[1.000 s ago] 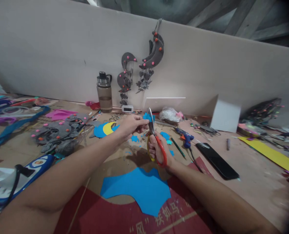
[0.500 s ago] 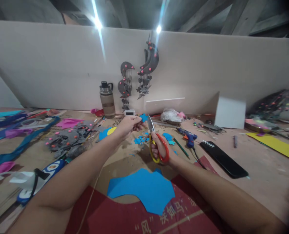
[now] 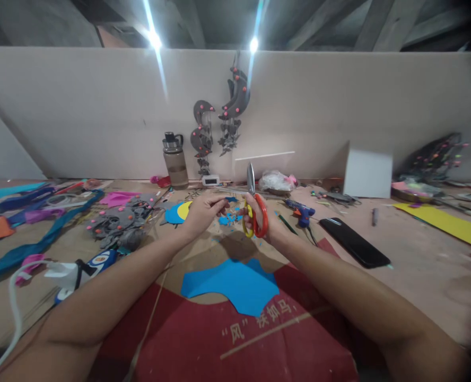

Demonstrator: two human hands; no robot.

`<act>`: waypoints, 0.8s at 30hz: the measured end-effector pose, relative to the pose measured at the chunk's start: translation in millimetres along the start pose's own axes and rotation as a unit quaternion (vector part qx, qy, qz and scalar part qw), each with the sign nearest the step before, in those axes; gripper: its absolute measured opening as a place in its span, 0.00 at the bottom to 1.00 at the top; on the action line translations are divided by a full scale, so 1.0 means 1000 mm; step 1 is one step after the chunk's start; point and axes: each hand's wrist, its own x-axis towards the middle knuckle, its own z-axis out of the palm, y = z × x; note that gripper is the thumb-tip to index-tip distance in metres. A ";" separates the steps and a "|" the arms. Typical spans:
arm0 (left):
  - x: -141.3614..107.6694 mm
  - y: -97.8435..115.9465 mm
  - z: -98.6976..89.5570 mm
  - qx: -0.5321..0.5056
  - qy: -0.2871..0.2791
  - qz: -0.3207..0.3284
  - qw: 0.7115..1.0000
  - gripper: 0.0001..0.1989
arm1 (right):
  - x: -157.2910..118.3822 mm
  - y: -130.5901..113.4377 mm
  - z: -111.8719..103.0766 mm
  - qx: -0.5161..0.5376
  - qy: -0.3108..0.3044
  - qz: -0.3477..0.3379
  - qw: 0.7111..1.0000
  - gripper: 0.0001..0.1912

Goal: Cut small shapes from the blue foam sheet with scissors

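Between its fingertips my left hand (image 3: pixel 204 211) pinches a small blue piece (image 3: pixel 231 199), seen nearly edge-on. My right hand (image 3: pixel 262 216) is wrapped round the red and yellow handles of the scissors (image 3: pixel 251 180), whose blades point upward, just right of the blue piece and apart from it. Small blue scraps (image 3: pixel 229 218) lie on the cardboard below and between the hands. Nearer to me lies a large blue sheet (image 3: pixel 231 285) with a jagged cut outline. A blue and yellow piece (image 3: pixel 179 212) is left of my left hand.
A bottle (image 3: pixel 176 164) stands at the back. On the right lie a glue gun (image 3: pixel 302 212), a black phone (image 3: pixel 354 241) and a yellow sheet (image 3: pixel 442 224). Grey felt pieces (image 3: pixel 120 223) and a white cable (image 3: pixel 15 302) are on the left. Moon ornaments (image 3: pixel 235 101) hang behind.
The blue piece has tilted from facing me to nearly edge-on. The scissors have turned more upright, with both hands still holding their things. The camera view has shifted slightly.
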 end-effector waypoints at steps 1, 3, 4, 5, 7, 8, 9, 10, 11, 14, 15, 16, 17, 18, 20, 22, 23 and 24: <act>-0.003 0.003 0.001 0.024 0.007 0.025 0.999 0.09 | -0.003 -0.002 0.002 -0.003 -0.004 -0.005 1.000 0.25; -0.007 0.008 0.002 0.041 0.013 0.048 0.998 0.10 | -0.009 -0.005 0.004 -0.008 -0.014 -0.015 1.000 0.27; -0.009 0.010 0.003 0.030 0.014 0.045 0.998 0.11 | -0.011 -0.006 0.004 -0.010 -0.015 -0.024 1.000 0.27; -0.010 0.011 0.005 0.005 0.014 0.033 0.999 0.12 | -0.013 -0.006 0.005 -0.012 -0.013 -0.037 0.999 0.27; -0.011 0.009 0.008 -0.075 0.000 -0.008 0.997 0.15 | -0.015 -0.004 0.004 -0.016 0.005 -0.075 0.997 0.27; -0.011 0.008 0.010 -0.122 -0.011 -0.035 0.992 0.17 | -0.016 -0.003 0.004 -0.019 0.018 -0.095 0.995 0.27; -0.012 0.005 0.012 -0.169 -0.026 -0.061 0.983 0.17 | -0.015 0.000 0.004 -0.024 0.032 -0.113 0.993 0.28; -0.012 0.002 0.015 -0.209 -0.039 -0.087 0.973 0.17 | -0.015 0.003 0.003 -0.031 0.042 -0.125 0.991 0.28; -0.014 -0.002 0.017 -0.238 -0.049 -0.108 0.964 0.17 | -0.015 0.006 0.003 -0.038 0.050 -0.132 0.989 0.29; -0.018 -0.013 0.023 -0.252 -0.049 -0.135 0.957 0.17 | -0.014 0.018 0.002 -0.055 0.052 -0.134 0.988 0.29; -0.019 -0.017 0.025 -0.240 -0.043 -0.137 0.960 0.16 | -0.015 0.022 0.002 -0.057 0.049 -0.132 0.988 0.29; -0.020 -0.021 0.026 -0.226 -0.038 -0.139 0.963 0.14 | -0.015 0.026 0.001 -0.060 0.045 -0.128 0.989 0.28; -0.020 -0.024 0.027 -0.216 -0.035 -0.142 0.965 0.13 | -0.016 0.029 0.000 -0.063 0.044 -0.123 0.989 0.27; -0.020 -0.028 0.028 -0.213 -0.035 -0.147 0.965 0.11 | -0.016 0.031 -0.002 -0.066 0.045 -0.117 0.990 0.25; -0.019 -0.034 0.030 -0.222 -0.039 -0.163 0.961 0.09 | -0.017 0.033 -0.006 -0.075 0.052 -0.110 0.990 0.23; -0.018 -0.040 0.032 -0.232 -0.041 -0.186 0.954 0.07 | -0.018 0.034 -0.011 -0.077 0.057 -0.105 0.990 0.23; -0.018 -0.043 0.033 -0.234 -0.043 -0.196 0.951 0.07 | -0.018 0.034 -0.014 -0.077 0.060 -0.102 0.990 0.23; -0.018 -0.045 0.034 -0.234 -0.046 -0.204 0.950 0.07 | -0.017 0.035 -0.016 -0.077 0.065 -0.101 0.990 0.23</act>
